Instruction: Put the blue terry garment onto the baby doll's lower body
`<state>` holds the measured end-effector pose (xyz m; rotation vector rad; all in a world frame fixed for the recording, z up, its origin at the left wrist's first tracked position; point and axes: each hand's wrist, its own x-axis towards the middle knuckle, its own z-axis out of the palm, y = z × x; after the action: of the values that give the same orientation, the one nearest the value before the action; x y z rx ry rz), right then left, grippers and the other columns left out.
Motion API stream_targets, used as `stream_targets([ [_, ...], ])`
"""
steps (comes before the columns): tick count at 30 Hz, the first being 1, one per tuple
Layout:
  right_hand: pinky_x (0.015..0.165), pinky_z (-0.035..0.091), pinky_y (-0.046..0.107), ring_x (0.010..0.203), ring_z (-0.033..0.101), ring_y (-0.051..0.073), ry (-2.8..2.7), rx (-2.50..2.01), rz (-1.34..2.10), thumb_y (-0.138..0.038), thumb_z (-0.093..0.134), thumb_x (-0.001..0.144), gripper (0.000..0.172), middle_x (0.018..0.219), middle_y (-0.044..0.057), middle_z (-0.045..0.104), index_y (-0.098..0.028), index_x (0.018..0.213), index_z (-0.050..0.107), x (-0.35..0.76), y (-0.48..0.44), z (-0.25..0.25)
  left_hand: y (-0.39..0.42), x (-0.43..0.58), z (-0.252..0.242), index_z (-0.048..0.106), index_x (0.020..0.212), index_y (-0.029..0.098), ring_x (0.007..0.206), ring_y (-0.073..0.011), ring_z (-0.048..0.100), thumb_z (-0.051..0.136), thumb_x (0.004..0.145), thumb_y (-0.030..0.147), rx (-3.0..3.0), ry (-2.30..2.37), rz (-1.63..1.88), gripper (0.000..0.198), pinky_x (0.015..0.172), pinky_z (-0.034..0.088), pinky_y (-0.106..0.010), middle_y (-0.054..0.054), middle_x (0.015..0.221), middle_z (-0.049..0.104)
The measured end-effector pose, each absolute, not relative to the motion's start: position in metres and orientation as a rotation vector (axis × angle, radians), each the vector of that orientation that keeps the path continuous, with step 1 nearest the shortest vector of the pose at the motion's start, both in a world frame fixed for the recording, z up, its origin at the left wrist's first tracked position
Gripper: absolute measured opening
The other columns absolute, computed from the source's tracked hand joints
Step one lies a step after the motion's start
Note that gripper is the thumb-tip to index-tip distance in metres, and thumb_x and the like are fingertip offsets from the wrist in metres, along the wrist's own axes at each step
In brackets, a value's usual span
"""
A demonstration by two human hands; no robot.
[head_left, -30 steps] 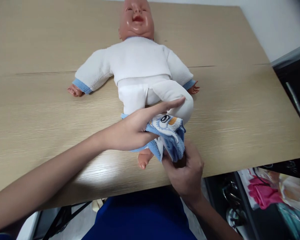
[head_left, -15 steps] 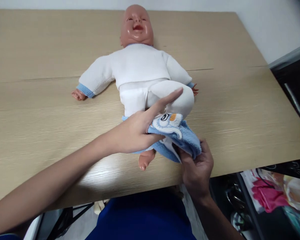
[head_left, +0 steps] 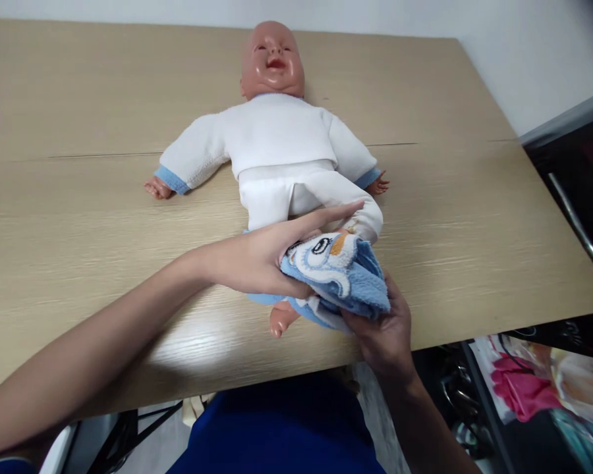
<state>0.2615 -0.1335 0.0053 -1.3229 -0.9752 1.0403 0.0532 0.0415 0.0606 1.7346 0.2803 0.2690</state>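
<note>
A baby doll lies on its back, wearing a white top with blue cuffs. Its lower body and legs are white cloth. Blue terry baby pants with an embroidered animal face are bunched over its lower legs. One bare foot pokes out beneath the fabric; the other is hidden. My left hand grips the pants between thumb and fingers, one finger stretched along the doll's bent leg. From the lower right, my right hand holds the bunched end, its fingertips partly hidden inside the fabric.
The doll rests on a wooden table with its front edge close to my body. Below the right side are a pink cloth and other items in a dark open compartment. A dark panel with a metal handle stands at the right.
My left hand and the pants have shifted slightly left, and the doll's bent leg sits lower. My right hand has moved a little left with the fabric. The view has tilted slightly.
</note>
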Motion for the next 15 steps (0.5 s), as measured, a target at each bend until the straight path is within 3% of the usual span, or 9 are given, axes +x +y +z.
stream_targets([
  [5, 0.096, 0.071, 0.041, 0.111, 0.081, 0.027, -1.139, -1.369, 0.975, -0.029, 0.091, 0.087, 0.047, 0.13, 0.006, 0.081, -0.029, 0.13, 0.074, 0.269, -0.126, 0.014, 0.04, 0.053, 0.058, 0.024, 0.184, 0.034, 0.156, -0.0346, 0.063, 0.084, 0.096, 0.025, 1.808, 0.304, 0.319, 0.107, 0.123, 0.062, -0.044, -0.012, 0.178, 0.055],
  [10, 0.103, 0.068, 0.044, 0.12, 0.078, 0.028, -1.259, -1.342, 0.948, -0.021, 0.093, 0.08, 0.039, 0.137, 0.006, 0.076, -0.027, 0.109, 0.068, 0.279, -0.123, 0.015, 0.038, 0.053, 0.053, 0.019, 0.185, 0.031, 0.138, -0.0328, 0.074, 0.087, 0.097, 0.034, 1.798, 0.287, 0.297, 0.112, 0.112, 0.066, -0.043, -0.014, 0.158, 0.07],
  [15, 0.098, 0.067, 0.041, 0.112, 0.079, 0.026, -1.383, -1.303, 0.745, -0.02, 0.086, 0.087, 0.033, 0.129, 0.003, 0.078, -0.029, 0.11, 0.064, 0.28, -0.119, 0.015, 0.034, 0.057, 0.052, 0.023, 0.184, 0.027, 0.124, -0.0318, 0.078, 0.085, 0.099, 0.035, 1.764, 0.298, 0.355, 0.106, 0.107, 0.066, -0.044, -0.015, 0.142, 0.077],
])
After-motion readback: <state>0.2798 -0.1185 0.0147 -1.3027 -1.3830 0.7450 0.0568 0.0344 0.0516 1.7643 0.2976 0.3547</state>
